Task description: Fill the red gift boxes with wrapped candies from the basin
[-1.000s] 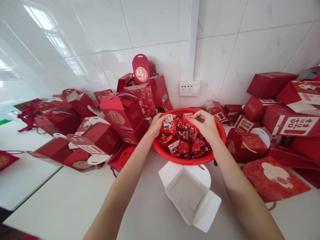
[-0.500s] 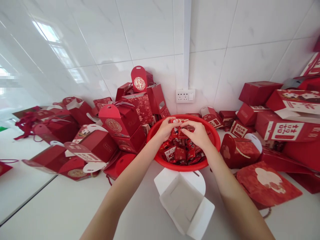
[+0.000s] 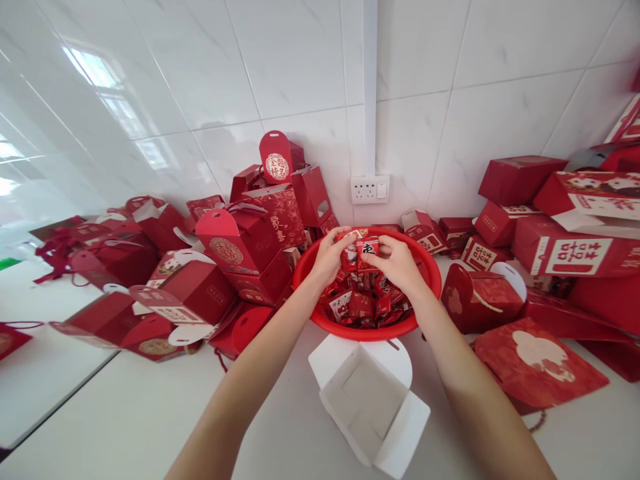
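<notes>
Left hand [image 3: 329, 258] and right hand [image 3: 399, 261] meet over a red basket [image 3: 364, 332], each with its fingers closed on something small. Pinched in the left is a red packet [image 3: 349, 257] with some white print, partly hidden by the fingers. Gripped in the right, by its edge, is a second packet [image 3: 369, 249], red with a dark character on a pale patch. Both packets are held side by side above the basket, their inner edges close together; whether they touch cannot be told. Below them, a heap of sweets [image 3: 361, 305] in mostly red wrappers fills much of the basket.

Just in front of the basket, between the forearms, a white-lined box [image 3: 364, 403] lies on the desk [image 3: 280, 420] with its flaps spread and its inside facing up. Red boxes [image 3: 243, 240] are piled to the left, some standing, some tipped over. More cartons [image 3: 570, 257] are stacked to the right, and a flat red bag [image 3: 543, 363] lies near the right forearm. Behind, a socket [image 3: 370, 190] sits on the tiled wall [image 3: 300, 67].
</notes>
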The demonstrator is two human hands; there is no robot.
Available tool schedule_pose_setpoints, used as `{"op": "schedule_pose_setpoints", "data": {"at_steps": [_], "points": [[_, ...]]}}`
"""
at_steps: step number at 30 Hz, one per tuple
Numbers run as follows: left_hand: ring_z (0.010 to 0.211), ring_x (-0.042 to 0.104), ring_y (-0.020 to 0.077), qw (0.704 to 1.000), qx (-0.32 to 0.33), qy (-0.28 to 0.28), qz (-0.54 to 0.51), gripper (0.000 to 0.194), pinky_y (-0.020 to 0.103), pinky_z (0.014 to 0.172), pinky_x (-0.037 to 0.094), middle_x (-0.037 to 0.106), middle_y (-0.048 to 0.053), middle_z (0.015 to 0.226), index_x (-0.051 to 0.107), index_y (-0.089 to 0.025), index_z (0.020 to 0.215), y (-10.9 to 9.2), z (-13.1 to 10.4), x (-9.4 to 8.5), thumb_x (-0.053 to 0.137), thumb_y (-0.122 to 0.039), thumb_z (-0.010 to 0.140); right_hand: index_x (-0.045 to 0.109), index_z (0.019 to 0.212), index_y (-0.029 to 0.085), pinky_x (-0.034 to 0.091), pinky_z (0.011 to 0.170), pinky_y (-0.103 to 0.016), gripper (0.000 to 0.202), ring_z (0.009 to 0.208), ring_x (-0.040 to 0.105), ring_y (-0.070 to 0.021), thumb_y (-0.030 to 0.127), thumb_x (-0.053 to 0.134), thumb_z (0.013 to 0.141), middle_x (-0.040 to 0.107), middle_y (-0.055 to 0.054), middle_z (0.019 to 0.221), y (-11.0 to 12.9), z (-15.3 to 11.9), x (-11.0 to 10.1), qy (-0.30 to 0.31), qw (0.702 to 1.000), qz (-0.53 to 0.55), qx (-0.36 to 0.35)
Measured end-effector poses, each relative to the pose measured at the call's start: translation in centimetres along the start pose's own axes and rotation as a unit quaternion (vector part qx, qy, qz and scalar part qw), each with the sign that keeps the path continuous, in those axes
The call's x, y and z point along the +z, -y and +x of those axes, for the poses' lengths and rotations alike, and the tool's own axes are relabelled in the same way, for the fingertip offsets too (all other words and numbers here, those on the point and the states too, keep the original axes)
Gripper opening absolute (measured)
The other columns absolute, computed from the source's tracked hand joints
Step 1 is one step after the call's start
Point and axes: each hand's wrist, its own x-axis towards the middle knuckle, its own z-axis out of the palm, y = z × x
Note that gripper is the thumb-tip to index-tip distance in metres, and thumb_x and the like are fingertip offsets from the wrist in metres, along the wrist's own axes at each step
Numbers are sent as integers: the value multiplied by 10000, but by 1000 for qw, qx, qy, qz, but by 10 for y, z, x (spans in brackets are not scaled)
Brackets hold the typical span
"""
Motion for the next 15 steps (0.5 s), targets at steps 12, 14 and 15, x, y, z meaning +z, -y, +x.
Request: {"op": "schedule_pose_setpoints", "data": {"at_steps": [12,14,15], "points": [[877,730,189,963,-34,-43,264,273,287,815,556,773,76,919,693,-177,881,1,35,-30,564,-418,881,638,905,217,530,912,-454,348,911,707,-270,341,803,625,763,-53,936,-1,5,-4,-151,987,52,-4],[792,723,214,939,-52,-35,338,146,311,787,559,745,71,751,684,-164,735,5,42,-40,651,-293,794,597,896,225,531,883,-444,354,885,699,-265,363,787,632,747,-49,920,-2,7,-4,-189,980,64,-7],[770,719,228,931,-55,-24,360,95,326,786,561,728,68,696,678,-159,680,8,44,-44,681,-230,744,580,894,229,533,866,-434,359,875,696,-260,367,783,631,741,-44,911,-2,7,-4,-203,977,70,-9]]}}
